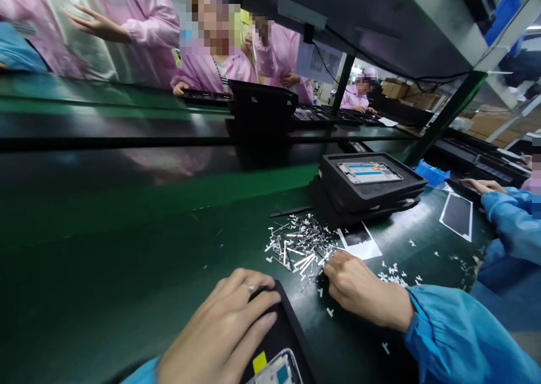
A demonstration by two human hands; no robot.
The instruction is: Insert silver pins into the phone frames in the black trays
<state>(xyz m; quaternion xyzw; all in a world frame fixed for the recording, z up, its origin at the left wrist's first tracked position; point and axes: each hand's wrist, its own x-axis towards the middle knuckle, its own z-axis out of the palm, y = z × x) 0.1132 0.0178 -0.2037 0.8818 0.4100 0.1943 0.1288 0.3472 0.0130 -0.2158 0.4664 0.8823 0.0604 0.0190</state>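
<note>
I can read nothing here. The sheet (316, 61) hanging from the shelf (380, 17) has print on it, but it is too blurred to make out. The white card (360, 241) beside the parts (300, 244) carries a dark printed block, too small to tell. The yellow sticker (259, 362) on my tray (292, 325) shows no lettering I can make out.

Green table (127, 260), black tray (289, 325), white scraps (298, 246), blue sleeve (456, 333), pink coats (147, 17) opposite.
</note>
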